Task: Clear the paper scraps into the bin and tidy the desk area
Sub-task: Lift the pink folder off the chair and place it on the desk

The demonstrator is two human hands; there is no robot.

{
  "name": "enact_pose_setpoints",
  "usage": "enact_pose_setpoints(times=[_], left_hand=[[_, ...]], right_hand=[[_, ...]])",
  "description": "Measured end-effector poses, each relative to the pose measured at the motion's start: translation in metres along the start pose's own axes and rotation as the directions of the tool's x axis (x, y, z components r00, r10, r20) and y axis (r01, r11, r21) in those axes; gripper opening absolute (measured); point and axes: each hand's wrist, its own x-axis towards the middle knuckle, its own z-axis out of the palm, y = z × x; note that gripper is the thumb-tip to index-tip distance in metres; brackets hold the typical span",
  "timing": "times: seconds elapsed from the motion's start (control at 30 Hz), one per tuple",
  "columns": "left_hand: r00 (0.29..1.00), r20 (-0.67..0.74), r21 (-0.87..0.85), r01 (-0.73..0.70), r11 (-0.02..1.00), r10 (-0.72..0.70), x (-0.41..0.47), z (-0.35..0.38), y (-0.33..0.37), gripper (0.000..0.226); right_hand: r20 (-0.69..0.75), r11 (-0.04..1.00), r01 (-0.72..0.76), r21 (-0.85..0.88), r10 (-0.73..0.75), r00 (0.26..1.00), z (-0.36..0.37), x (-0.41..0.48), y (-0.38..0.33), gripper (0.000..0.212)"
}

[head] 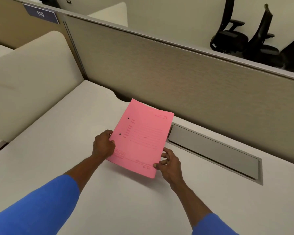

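Note:
A pink paper folder (141, 138) with printed lines and two punched holes is held over the white desk (61, 133), near the back partition. My left hand (103, 146) grips its left edge, thumb on top. At the folder's lower right corner, my right hand (168, 164) pinches the edge. No paper scraps or bin are in sight.
A grey fabric partition (176, 78) runs along the desk's back. A grey cable-tray lid (214, 150) is set into the desk right of the folder. A cream side divider (29, 78) stands at the left. Black office chairs (244, 36) are beyond the partition.

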Motion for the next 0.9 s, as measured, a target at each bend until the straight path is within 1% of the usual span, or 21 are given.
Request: enact_pose_setpoints(times=[0.3,0.43,0.5,0.67,0.73,0.8,0.9], left_hand=[[1.0,0.007,0.13,-0.003,0.992,0.002,0.055,0.03,-0.002,0.041],[1.0,0.024,0.173,-0.022,0.985,0.018,0.073,0.041,0.0,0.042],[0.999,0.03,0.19,-0.024,0.981,0.019,0.08,0.046,0.002,0.043],[1.0,-0.001,0.22,0.014,0.975,-0.014,0.089,0.055,0.004,0.039],[0.999,-0.011,0.23,0.041,0.972,-0.039,0.09,0.058,0.004,0.038],[0.999,-0.014,0.244,0.05,0.968,-0.048,0.091,0.06,0.005,0.039],[0.999,-0.012,0.263,0.049,0.963,-0.047,0.094,0.064,0.007,0.04]], right_hand=[[0.001,0.999,-0.043,0.028,0.043,0.999,0.015,0.051,0.013,0.082],[-0.02,0.997,-0.077,0.004,0.077,0.997,0.026,0.067,0.019,0.081],[-0.035,0.997,-0.075,-0.014,0.074,0.997,0.029,0.072,0.022,0.077],[-0.053,0.994,-0.023,-0.11,0.018,0.998,0.032,0.08,0.027,0.052],[-0.057,0.984,-0.003,-0.178,-0.007,0.998,0.032,0.083,0.028,0.045],[-0.073,0.973,0.02,-0.229,-0.038,0.997,0.033,0.085,0.028,0.045],[-0.096,0.962,0.035,-0.273,-0.063,0.993,0.037,0.087,0.03,0.052]])
